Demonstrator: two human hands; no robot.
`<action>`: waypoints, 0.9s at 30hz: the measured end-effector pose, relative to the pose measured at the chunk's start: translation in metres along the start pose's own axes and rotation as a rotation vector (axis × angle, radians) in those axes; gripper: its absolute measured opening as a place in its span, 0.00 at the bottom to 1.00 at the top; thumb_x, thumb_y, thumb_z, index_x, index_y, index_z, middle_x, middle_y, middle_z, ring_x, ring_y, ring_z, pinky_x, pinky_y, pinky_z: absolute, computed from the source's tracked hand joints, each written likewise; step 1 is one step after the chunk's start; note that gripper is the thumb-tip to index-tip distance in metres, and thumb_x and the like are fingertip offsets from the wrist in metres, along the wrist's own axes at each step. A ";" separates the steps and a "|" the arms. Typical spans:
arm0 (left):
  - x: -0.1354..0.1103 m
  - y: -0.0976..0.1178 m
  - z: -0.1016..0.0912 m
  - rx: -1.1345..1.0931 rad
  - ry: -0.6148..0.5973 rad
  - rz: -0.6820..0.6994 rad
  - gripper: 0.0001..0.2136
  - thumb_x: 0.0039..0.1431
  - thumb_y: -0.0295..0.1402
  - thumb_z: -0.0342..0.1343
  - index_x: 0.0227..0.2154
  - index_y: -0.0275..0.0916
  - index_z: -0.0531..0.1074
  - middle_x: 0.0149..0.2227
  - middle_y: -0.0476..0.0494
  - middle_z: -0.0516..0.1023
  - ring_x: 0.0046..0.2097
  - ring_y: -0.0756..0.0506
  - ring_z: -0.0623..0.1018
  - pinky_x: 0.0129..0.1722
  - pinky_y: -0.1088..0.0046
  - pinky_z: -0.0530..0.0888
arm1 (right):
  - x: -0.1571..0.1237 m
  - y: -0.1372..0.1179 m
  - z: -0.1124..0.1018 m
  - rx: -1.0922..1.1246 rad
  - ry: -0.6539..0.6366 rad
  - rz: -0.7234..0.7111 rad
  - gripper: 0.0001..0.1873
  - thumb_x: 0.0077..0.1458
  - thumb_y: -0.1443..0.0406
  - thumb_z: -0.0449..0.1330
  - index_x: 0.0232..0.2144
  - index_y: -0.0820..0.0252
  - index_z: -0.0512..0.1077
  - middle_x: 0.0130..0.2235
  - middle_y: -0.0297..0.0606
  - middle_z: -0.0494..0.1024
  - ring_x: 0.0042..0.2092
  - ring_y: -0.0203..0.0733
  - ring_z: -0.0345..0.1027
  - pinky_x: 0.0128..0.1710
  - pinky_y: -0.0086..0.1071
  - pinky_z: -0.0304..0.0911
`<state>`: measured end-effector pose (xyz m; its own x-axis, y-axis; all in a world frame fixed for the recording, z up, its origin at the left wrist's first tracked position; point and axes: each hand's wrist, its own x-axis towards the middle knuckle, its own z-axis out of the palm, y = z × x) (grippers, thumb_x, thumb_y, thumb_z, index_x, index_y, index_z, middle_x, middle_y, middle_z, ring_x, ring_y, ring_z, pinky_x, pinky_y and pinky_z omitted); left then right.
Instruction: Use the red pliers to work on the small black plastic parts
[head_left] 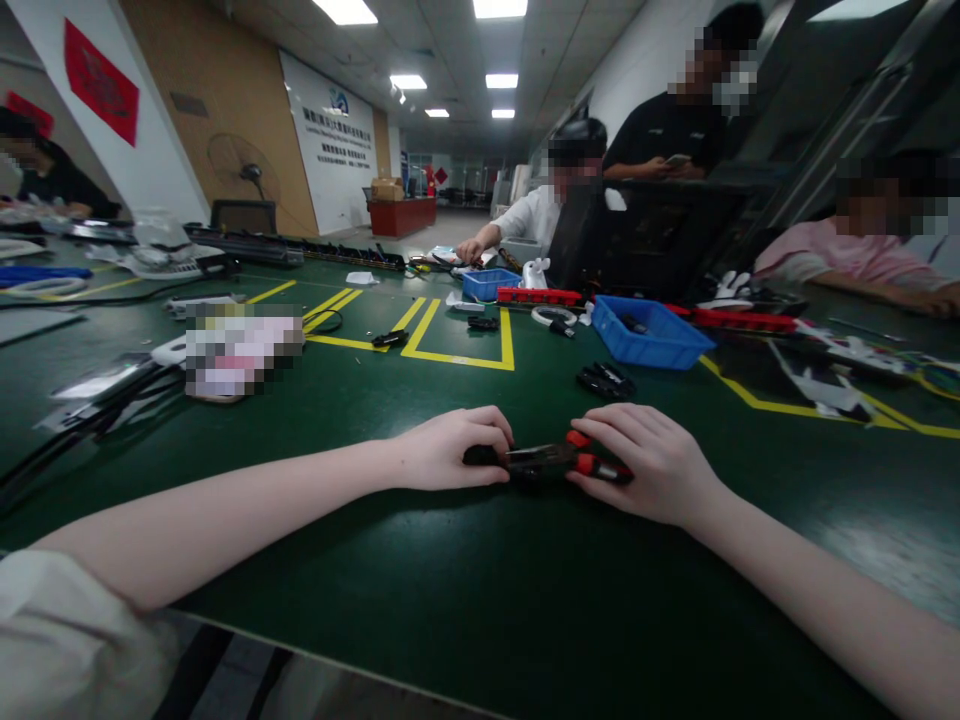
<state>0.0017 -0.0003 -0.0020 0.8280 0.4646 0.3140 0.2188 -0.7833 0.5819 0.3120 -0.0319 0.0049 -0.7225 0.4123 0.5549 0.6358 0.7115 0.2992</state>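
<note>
My right hand [649,462] is closed around the red and black handles of a pair of pliers [541,457]. The metal jaws of the pliers point left, toward my left hand [454,450]. Between my left thumb and fingers is a small black part [484,456], pinched right at the tip of the jaws; whether the jaws grip it, I cannot tell. Something dark lies under the jaws, too blurred to name. Just beyond my hands, several black pieces [604,381] lie in a small heap on the green tabletop [450,600].
A blue bin [651,335] stands behind the black heap, and a smaller blue bin [491,284] is farther left. A white coiled cable [555,318] lies between them. On the left are a phone-like pink object [244,355] and black cables [112,410]. Other people sit and stand across the table.
</note>
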 end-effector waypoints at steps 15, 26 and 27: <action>0.001 -0.007 0.002 -0.031 0.030 0.045 0.04 0.63 0.31 0.65 0.38 0.36 0.78 0.50 0.38 0.75 0.49 0.45 0.78 0.53 0.64 0.76 | 0.003 0.001 -0.001 0.177 -0.169 0.055 0.17 0.62 0.53 0.60 0.45 0.58 0.76 0.39 0.45 0.80 0.36 0.45 0.75 0.34 0.37 0.69; 0.003 -0.012 0.000 -0.003 0.063 0.079 0.04 0.63 0.30 0.65 0.37 0.36 0.78 0.49 0.38 0.74 0.49 0.44 0.78 0.53 0.65 0.76 | 0.004 0.005 0.001 0.269 -0.332 0.203 0.16 0.60 0.48 0.61 0.37 0.53 0.73 0.32 0.40 0.78 0.29 0.44 0.74 0.24 0.36 0.68; 0.003 -0.011 0.000 0.004 0.058 0.077 0.04 0.63 0.31 0.65 0.37 0.36 0.77 0.49 0.38 0.74 0.49 0.44 0.78 0.53 0.65 0.77 | 0.004 0.004 0.001 0.260 -0.324 0.211 0.16 0.60 0.48 0.61 0.36 0.53 0.73 0.32 0.41 0.78 0.29 0.45 0.74 0.24 0.36 0.69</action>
<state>0.0014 0.0095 -0.0070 0.8114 0.4256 0.4006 0.1578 -0.8194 0.5510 0.3113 -0.0271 0.0077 -0.6587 0.6901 0.2996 0.7185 0.6952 -0.0215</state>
